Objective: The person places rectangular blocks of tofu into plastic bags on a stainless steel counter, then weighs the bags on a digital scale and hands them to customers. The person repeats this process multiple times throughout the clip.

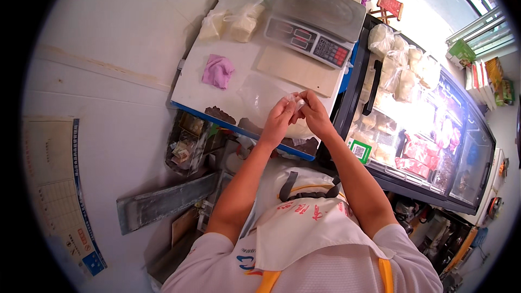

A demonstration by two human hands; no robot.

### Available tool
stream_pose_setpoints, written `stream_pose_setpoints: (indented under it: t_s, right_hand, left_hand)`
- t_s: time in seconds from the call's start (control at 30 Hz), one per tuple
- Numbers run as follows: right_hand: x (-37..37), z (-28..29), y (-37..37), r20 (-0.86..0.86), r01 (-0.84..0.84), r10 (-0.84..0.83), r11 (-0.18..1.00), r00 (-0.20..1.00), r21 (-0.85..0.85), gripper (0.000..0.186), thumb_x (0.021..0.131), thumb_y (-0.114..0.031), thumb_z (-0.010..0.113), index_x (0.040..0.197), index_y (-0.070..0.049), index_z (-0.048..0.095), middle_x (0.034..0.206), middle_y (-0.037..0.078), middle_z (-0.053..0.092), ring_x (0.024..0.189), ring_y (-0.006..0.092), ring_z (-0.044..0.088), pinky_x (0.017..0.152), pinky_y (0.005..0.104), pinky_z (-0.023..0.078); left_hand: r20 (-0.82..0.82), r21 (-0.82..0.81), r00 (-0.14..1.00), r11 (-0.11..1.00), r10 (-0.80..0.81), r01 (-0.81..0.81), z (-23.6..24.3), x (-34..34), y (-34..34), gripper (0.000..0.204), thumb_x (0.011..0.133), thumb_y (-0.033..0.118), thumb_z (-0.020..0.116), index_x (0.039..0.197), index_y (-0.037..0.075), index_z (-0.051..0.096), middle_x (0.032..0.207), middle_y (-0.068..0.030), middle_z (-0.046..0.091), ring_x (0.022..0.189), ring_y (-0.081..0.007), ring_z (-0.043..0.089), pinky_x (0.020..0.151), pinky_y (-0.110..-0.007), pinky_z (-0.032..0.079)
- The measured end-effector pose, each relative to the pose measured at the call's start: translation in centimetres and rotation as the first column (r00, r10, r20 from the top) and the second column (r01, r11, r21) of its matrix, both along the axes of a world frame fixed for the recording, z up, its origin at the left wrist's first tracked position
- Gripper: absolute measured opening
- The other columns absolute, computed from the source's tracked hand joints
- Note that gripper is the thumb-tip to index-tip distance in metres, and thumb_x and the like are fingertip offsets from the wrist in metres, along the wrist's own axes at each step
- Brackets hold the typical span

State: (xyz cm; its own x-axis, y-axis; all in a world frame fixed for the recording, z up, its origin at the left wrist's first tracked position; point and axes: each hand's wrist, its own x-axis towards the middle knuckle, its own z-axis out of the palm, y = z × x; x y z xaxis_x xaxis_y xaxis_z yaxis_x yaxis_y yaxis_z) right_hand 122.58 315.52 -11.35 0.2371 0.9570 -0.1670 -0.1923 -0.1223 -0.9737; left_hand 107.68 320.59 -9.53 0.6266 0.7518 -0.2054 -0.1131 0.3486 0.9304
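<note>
My left hand [280, 116] and my right hand [315, 113] meet over the front edge of the white counter [190, 84]. Fingers of both are closed together on the gathered top of a clear plastic bag [298, 129]. Its body hangs below my hands, with something pale inside that I cannot make out. Beside my left hand, thin clear plastic [254, 91] lies on the counter. A pink cloth [218, 71] is crumpled farther left. Just beyond my hands rests a pale flat board [298, 69], in front of a digital scale [317, 13].
Two tied bags of pale blocks [244, 23] stand at the back left of the counter. To the right is a lit glass display case [472, 146], with several bagged blocks [404, 84] on top and meat [420, 152] showing inside. An open drawer [187, 149] sits below left.
</note>
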Motion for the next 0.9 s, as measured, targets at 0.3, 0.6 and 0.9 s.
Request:
stream_pose_setpoints:
  t_s: [0.3, 0.6, 0.9]
  right_hand:
    - [-0.9, 1.1, -0.6, 0.024, -0.012, 0.012, 1.0, 1.0, 0.001, 0.027, 0.106, -0.01, 0.064, 0.128, 0.004, 0.063, 0.094, 0.007, 0.071, 0.084, 0.0127, 0.068, 0.081, 0.029, 0.054]
    - [-1.4, 0.5, 0.8, 0.234, 0.28, -0.221, 0.924, 0.947, -0.261, 0.021, 0.095, -0.014, 0.07, 0.105, 0.005, 0.07, 0.085, 0.009, 0.073, 0.073, 0.0111, 0.064, 0.068, 0.0294, 0.054]
    - [1.1, 1.2, -0.4, 0.409, -0.2, 0.271, 0.958, 0.871, -0.207, 0.018, 0.088, -0.006, 0.072, 0.104, 0.0, 0.076, 0.094, 0.01, 0.072, 0.088, 0.0182, 0.065, 0.087, 0.034, 0.053]
  left_hand:
    - [-0.129, 0.021, 0.973, 0.982, 0.191, -0.19, -0.4, 0.5, 0.4, 0.027, 0.112, 0.023, 0.058, 0.123, 0.004, 0.074, 0.081, 0.0049, 0.058, 0.07, -0.004, 0.048, 0.061, -0.022, 0.04]
    - [-0.086, 0.416, 0.939, 0.868, 0.334, -0.27, -2.1, 0.9, -0.3, 0.021, 0.109, 0.015, 0.062, 0.118, 0.001, 0.076, 0.087, -0.0009, 0.071, 0.077, -0.0098, 0.061, 0.072, -0.028, 0.052]
    - [-0.175, 0.247, 0.943, 0.94, 0.282, -0.235, -2.8, 0.3, 1.1, 0.022, 0.106, 0.018, 0.066, 0.113, 0.0, 0.077, 0.098, -0.0088, 0.077, 0.084, -0.0125, 0.066, 0.078, -0.03, 0.054]
